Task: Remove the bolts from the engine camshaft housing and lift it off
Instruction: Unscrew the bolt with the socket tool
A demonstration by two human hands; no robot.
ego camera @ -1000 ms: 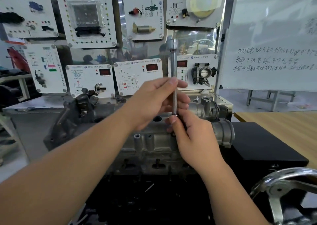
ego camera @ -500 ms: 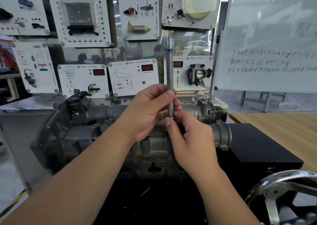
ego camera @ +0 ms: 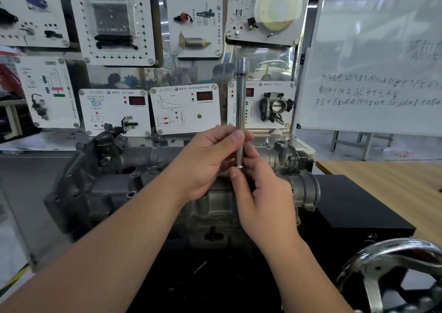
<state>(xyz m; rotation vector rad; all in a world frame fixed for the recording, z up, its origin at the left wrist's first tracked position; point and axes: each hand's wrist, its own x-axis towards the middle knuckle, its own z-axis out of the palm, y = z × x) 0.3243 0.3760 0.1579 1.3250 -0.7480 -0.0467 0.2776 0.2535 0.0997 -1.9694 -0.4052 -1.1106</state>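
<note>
At the centre of the frame, the left hand [ego camera: 205, 162] grasps an upright metal rod [ego camera: 240, 112]. The right hand [ego camera: 260, 193] pinches its lower end above the engine [ego camera: 134, 183].

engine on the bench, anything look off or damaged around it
Nothing stands out. The engine sits level with no visible cracks or spills. The left hand holds a long socket extension upright above it, and the right hand pinches its lower end. What sits at that tip is too small to tell.

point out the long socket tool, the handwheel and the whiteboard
socket tool [ego camera: 240, 112], head view, mid shaft
handwheel [ego camera: 392, 248], head view, top of rim
whiteboard [ego camera: 373, 38], head view, blank upper area
</note>
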